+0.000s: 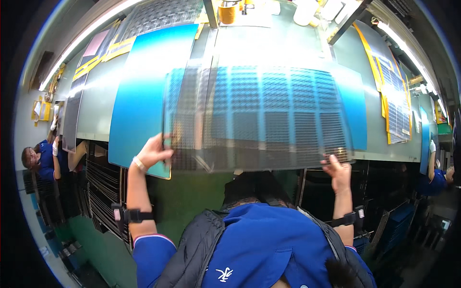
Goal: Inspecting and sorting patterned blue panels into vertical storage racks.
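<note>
A large see-through sheet [273, 129] with a fine dark grid and several vertical bands hangs over the front edge of the worktable, blurred by motion. My left hand [152, 152] grips its left edge, thumb pointing inward. At its near right corner, my right hand [337, 173] pinches the edge. Through the sheet, blue from a panel beneath shows. That blue panel [355, 113] sticks out past the sheet's right side. Another blue panel [144, 81] lies on the table at the left, its near end reaching past the table edge by my left hand.
Gridded panels with yellow edging [396, 98] lie at the right, and a patterned clear sheet [161, 17] at the back left. An orange cup [228, 13] stands at the back. Dark racks [103, 187] fill the space below the table. Co-workers stand at the far left [45, 158] and far right [434, 180].
</note>
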The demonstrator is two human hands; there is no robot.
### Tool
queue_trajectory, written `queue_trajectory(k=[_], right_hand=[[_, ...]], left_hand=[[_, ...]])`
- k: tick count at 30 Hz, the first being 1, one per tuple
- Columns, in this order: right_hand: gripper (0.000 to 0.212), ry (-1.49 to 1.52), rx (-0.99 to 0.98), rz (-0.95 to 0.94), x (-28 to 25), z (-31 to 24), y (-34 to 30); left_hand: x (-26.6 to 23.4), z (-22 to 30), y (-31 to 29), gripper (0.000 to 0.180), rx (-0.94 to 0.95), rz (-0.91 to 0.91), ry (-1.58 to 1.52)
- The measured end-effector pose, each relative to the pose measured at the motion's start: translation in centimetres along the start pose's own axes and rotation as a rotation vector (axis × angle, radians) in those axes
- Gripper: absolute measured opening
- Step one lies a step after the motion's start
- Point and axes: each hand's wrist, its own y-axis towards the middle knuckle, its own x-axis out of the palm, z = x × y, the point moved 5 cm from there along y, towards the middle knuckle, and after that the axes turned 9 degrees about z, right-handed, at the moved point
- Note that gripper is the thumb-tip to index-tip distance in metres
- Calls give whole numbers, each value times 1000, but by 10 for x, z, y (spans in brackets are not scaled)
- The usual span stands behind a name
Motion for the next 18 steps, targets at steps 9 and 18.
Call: queue_trajectory(k=[9, 18], right_hand=[[13, -241, -254, 378, -101, -38, 103], [16, -281, -357, 375, -114, -25, 124]], left_hand=[[87, 35, 100, 44, 399, 217, 341], [89, 21, 100, 56, 569, 153, 655]])
